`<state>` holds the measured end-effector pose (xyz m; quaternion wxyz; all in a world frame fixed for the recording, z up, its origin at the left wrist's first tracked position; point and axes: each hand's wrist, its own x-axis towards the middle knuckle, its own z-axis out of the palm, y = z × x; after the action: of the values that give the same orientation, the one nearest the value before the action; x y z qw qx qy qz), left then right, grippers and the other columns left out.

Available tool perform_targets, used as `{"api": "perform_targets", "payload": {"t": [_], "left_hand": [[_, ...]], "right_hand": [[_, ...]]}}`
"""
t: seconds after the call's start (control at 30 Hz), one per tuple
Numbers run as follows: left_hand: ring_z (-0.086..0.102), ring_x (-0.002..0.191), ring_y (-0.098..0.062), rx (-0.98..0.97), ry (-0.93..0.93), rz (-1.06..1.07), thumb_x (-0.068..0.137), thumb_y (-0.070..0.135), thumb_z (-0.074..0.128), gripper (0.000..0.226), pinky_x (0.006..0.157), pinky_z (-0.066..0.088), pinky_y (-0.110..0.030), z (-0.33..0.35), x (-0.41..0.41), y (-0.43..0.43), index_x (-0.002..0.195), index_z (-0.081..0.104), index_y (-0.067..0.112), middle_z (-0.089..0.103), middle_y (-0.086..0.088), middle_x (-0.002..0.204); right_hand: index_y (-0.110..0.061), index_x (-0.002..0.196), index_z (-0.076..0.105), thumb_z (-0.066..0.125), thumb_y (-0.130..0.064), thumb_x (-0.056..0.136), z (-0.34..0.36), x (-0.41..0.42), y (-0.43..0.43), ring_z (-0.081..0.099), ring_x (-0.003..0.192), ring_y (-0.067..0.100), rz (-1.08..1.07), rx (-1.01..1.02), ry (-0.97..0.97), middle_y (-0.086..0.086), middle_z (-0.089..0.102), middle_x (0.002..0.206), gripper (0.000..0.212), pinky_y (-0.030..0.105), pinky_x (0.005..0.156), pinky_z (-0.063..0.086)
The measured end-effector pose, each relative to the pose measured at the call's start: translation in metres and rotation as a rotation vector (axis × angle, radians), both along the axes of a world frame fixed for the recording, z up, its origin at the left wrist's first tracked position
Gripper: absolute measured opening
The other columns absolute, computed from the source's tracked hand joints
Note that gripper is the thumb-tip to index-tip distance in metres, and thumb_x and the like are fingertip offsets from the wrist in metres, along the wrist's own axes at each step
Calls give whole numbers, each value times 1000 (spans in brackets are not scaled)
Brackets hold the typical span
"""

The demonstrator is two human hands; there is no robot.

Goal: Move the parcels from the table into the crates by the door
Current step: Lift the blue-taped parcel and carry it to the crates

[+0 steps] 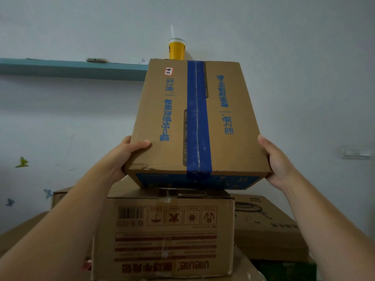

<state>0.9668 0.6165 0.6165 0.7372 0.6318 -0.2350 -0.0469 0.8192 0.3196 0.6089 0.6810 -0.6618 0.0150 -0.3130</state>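
Note:
A brown cardboard parcel (227, 126) with a strip of blue tape and blue print fills the middle of the view, tilted with its top face toward me. My left hand (125, 157) grips its near left corner, thumb on the top face. My right hand (278, 161) holds the near right edge, fingers hidden behind the side. Right under the parcel sits a larger brown box (164, 236) with red handling symbols and a barcode. No crates or door are in view.
More cardboard boxes lie around the stack: one at right (269, 226), one at lower left (18, 234), one behind left (60, 194). A teal wall shelf (71, 67) carries a yellow cup with a straw (177, 50). A wall switch (355, 153) is at right.

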Motion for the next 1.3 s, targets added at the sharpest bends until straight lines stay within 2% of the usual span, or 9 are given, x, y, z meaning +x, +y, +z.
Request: {"api": "perform_targets", "payload": {"t": [0.07,0.2,0.37,0.57,0.7,0.9,1.0,1.17,1.3], "left_hand": [[61,82,-18,18,-39,2,89,17,61,32,61,48,-31,-2,-1,1,117,46,18,61,-3,100],[60,89,-22,83,-86,7,85,-1,63,41,86,49,-41,-10,6,3,119,44,13,62,-6,104],[56,76,-21,111,-147,95,79,-16,56,51,65,44,-32,-11,9,-7,114,42,18,58,-6,94],[62,90,-17,-9,-74,121,85,36,69,44,78,53,-38,2,17,-10,117,45,17,63,0,104],[63,96,-22,-7,-103,240,70,56,76,74,81,52,-39,19,23,-14,118,46,8,62,-6,110],[59,87,-9,32,-198,166,80,42,72,67,67,46,-27,43,19,-19,135,39,22,61,6,110],[59,90,-14,146,-199,155,80,36,74,54,79,47,-38,51,23,-17,125,46,29,62,7,106],[62,90,-14,70,-287,143,80,20,75,55,66,49,-32,48,27,-20,125,44,28,63,7,105],[59,106,-25,62,-335,221,78,1,74,59,86,52,-45,38,37,-29,121,41,23,58,0,114]], "right_hand": [[-16,118,58,59,-44,85,13,1,-5,64,96,19,-57,-97,113,2,69,104,43,34,76,50],[-11,120,51,69,-12,84,18,10,-9,64,94,22,-125,-77,64,9,65,110,40,35,75,51],[-8,128,43,67,2,80,-5,27,-5,61,95,23,-124,-54,70,8,61,109,54,37,79,51],[-20,138,33,63,7,82,-14,36,-8,59,99,22,-132,-114,27,5,58,114,69,38,78,50],[-11,132,40,69,-24,84,4,38,-6,62,96,20,-187,-107,0,4,61,113,58,36,75,50],[-21,135,37,75,-31,80,45,46,-3,62,101,16,-208,-166,-43,-1,60,120,67,38,89,50],[-19,119,45,77,-17,78,53,45,-7,65,95,19,-205,-173,-49,3,64,113,52,37,80,53],[-19,118,40,75,-7,78,42,47,-10,63,90,13,-237,-138,-159,-3,61,104,55,33,75,53],[-16,119,36,75,-3,78,36,54,-11,54,102,17,-392,-258,-115,-5,53,110,59,35,91,46]]}}
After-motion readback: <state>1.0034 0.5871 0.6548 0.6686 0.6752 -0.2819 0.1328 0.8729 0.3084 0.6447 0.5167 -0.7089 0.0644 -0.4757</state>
